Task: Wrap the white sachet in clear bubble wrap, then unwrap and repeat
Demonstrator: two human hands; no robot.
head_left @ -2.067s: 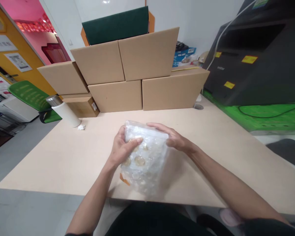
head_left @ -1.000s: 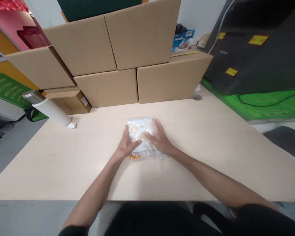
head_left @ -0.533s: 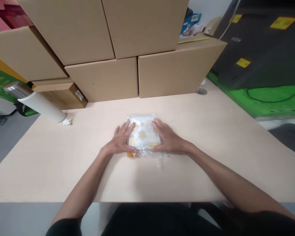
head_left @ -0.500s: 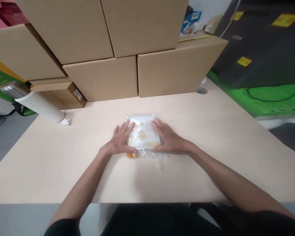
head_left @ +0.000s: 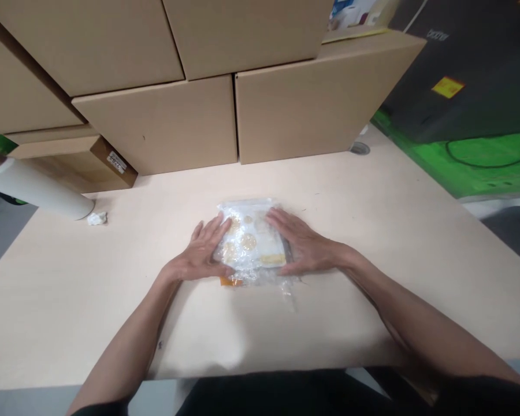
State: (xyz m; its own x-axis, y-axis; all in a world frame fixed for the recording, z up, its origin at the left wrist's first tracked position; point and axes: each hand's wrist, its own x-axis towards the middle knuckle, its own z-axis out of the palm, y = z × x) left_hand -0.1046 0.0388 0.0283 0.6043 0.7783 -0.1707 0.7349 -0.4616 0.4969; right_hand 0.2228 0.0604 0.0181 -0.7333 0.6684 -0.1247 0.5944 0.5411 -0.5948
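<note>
A flat packet in clear, shiny plastic wrap point(head_left: 252, 241) lies on the table in front of me. White with pale yellow round marks shows through the film, and a yellow strip sits near its lower right. My left hand point(head_left: 203, 253) rests against the packet's left side, fingers spread and thumb along the lower corner. On the opposite side, my right hand point(head_left: 307, 244) has its fingertips on the top surface and its thumb by the lower right corner. Loose film sticks out along the near edge, and an orange piece point(head_left: 230, 281) shows below the left thumb.
Stacked cardboard boxes point(head_left: 294, 115) line the back of the pale table point(head_left: 225, 341). A white cylindrical bottle point(head_left: 47, 185) and a crumpled white scrap point(head_left: 97, 218) are at the left. A dark case point(head_left: 468, 58) stands over a green surface point(head_left: 498, 167) at the right.
The view has tilted down and come a little closer. Both hands stay at the packet's sides; the left has slid slightly outward, with its thumb further from the packet's middle.
</note>
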